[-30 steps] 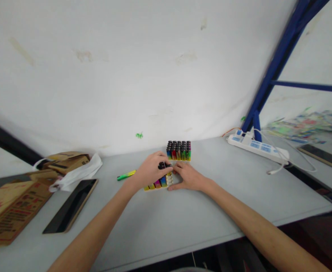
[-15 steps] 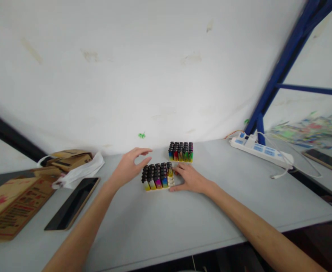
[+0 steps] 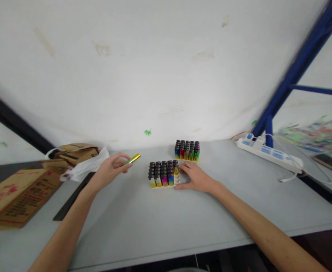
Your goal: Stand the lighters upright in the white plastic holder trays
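Observation:
My left hand (image 3: 113, 168) is closed around one end of a shiny green and yellow lighter (image 3: 133, 159), held tilted above the table. To its right stands a white tray (image 3: 177, 182) packed with upright black-topped lighters (image 3: 160, 172); the front slots of its right column hold none. My right hand (image 3: 197, 177) grips the right end of this tray, thumb at the front corner and fingers along the side. Behind it, near the wall, a second block of coloured lighters (image 3: 186, 150) stands upright.
Cardboard boxes (image 3: 21, 196), a white plastic bag (image 3: 85, 168) and a dark phone-like slab (image 3: 72, 200) lie at the left. On the right are a white power strip (image 3: 268, 153) with cables and a blue metal frame (image 3: 292, 75). A white wall (image 3: 160, 75) closes off the back.
My left hand has moved left, away from the tray, and now holds a lighter where it looked open before. My right hand stays at the tray. The view has shifted slightly.

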Demonstrator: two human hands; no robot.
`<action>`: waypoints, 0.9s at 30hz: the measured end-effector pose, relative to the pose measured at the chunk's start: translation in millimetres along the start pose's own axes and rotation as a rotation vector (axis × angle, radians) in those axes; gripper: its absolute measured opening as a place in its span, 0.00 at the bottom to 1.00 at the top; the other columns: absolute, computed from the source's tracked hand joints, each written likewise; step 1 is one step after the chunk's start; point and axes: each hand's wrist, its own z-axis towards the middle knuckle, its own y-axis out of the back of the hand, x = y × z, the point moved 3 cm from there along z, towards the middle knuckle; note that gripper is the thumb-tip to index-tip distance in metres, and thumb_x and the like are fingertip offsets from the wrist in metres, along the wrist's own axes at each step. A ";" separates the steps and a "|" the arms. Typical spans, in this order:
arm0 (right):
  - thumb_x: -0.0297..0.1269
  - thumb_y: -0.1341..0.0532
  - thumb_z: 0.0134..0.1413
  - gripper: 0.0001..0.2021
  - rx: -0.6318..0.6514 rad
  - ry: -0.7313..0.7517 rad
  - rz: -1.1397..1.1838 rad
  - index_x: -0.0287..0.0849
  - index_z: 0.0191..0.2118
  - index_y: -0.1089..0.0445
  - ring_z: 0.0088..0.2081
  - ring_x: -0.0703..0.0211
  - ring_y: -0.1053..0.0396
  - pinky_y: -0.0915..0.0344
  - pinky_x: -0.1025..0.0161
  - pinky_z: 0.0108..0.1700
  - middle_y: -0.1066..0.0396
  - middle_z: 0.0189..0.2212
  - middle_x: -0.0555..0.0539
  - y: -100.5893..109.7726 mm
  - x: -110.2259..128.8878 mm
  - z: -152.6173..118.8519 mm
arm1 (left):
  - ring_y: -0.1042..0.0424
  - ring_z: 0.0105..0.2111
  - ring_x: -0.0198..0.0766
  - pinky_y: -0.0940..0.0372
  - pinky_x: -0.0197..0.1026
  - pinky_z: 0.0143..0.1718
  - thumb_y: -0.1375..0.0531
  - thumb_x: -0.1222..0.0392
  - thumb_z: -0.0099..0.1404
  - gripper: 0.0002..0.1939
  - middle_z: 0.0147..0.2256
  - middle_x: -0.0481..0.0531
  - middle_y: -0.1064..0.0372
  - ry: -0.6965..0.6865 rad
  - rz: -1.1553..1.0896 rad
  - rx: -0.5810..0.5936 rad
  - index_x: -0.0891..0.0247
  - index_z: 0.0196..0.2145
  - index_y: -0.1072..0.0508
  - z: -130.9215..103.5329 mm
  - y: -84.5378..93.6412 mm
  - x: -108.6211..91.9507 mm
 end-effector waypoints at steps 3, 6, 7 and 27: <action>0.66 0.33 0.48 0.38 0.009 0.005 -0.003 0.37 0.54 0.31 0.47 0.43 0.31 0.33 0.48 0.52 0.30 0.47 0.37 0.1 -0.4 -0.5 | 0.31 0.25 0.36 0.33 0.39 0.31 0.29 0.47 0.55 0.21 0.26 0.48 0.28 -0.019 -0.178 -0.068 0.63 0.41 0.23 1.1 -3.8 -26.2; 0.66 0.33 0.48 0.38 0.016 -0.004 -0.017 0.37 0.53 0.31 0.46 0.44 0.32 0.33 0.48 0.52 0.30 0.46 0.37 0.0 -0.6 -0.7 | 0.31 0.28 0.36 0.33 0.39 0.32 0.30 0.51 0.57 0.16 0.28 0.50 0.29 -0.037 -0.422 -0.096 0.66 0.37 0.21 4.5 -15.8 -47.6; 0.66 0.34 0.48 0.38 0.019 -0.009 -0.020 0.37 0.53 0.31 0.46 0.44 0.32 0.33 0.48 0.51 0.30 0.46 0.37 0.0 -0.6 -0.8 | 0.30 0.31 0.37 0.32 0.39 0.34 0.30 0.51 0.58 0.15 0.30 0.51 0.29 -0.037 -0.515 -0.100 0.66 0.36 0.22 5.4 -21.1 -52.6; 0.65 0.33 0.49 0.34 0.021 -0.004 -0.011 0.39 0.49 0.31 0.45 0.45 0.31 0.34 0.50 0.49 0.30 0.45 0.39 3.3 2.9 -1.3 | 0.60 0.16 0.27 0.60 0.31 0.17 0.41 0.45 0.63 0.21 0.18 0.39 0.58 0.172 -0.808 0.071 0.61 0.22 0.42 -14.0 -72.6 -53.5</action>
